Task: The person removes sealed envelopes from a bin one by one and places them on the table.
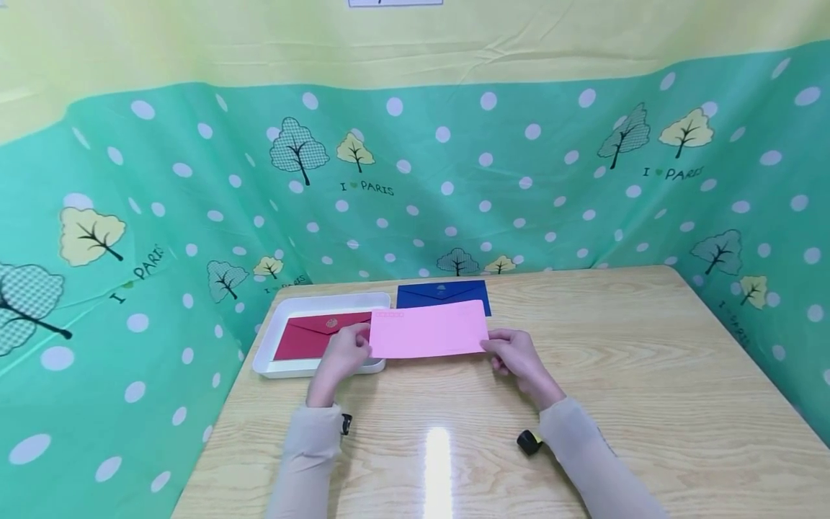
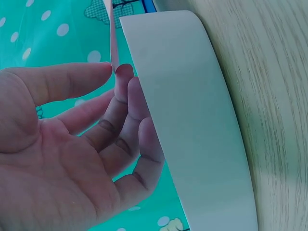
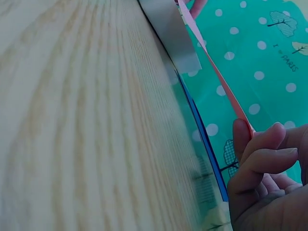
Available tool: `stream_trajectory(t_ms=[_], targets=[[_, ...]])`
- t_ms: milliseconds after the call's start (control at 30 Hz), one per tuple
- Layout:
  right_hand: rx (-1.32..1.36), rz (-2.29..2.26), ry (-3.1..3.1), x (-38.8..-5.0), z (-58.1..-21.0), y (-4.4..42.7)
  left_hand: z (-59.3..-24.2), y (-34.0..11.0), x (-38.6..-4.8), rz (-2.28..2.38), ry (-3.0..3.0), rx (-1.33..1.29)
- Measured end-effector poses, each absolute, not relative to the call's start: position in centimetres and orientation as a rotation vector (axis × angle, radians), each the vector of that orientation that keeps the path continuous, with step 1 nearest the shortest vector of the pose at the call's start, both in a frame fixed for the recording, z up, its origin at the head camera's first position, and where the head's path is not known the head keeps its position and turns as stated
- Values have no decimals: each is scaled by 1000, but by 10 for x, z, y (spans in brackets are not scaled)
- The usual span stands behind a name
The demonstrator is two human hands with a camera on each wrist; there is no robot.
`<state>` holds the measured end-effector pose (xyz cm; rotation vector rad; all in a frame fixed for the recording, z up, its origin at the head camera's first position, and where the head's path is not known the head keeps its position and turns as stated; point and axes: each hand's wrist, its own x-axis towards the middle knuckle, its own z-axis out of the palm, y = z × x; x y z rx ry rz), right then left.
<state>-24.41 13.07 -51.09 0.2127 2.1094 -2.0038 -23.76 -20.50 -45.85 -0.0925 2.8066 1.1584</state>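
Observation:
A pink envelope (image 1: 428, 331) is held up flat between both hands, above the table. My left hand (image 1: 346, 352) pinches its left end; in the left wrist view the thumb and fingertips (image 2: 123, 72) meet on its thin edge. The right hand (image 1: 515, 355) pinches the lower right corner, and the right wrist view shows the envelope edge-on (image 3: 219, 77). Beneath the left hand, a red envelope (image 1: 305, 339) lies in a white tray (image 1: 272, 366). Behind the pink one is a blue envelope (image 1: 447, 290), its lower part hidden.
The wooden table (image 1: 616, 360) reaches to a green dotted curtain (image 1: 441, 194) at the back and sides. The tray's wall (image 2: 187, 110) rises close beside the left fingers. A dark wrist device (image 1: 529, 442) hangs under the right sleeve.

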Motion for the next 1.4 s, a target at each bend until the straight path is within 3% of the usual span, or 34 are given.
stream_trajectory(t_ms=[1400], targets=[[300,-1974,2085,-257,-511,168,-465,-190,-235,1057,2794,-56]])
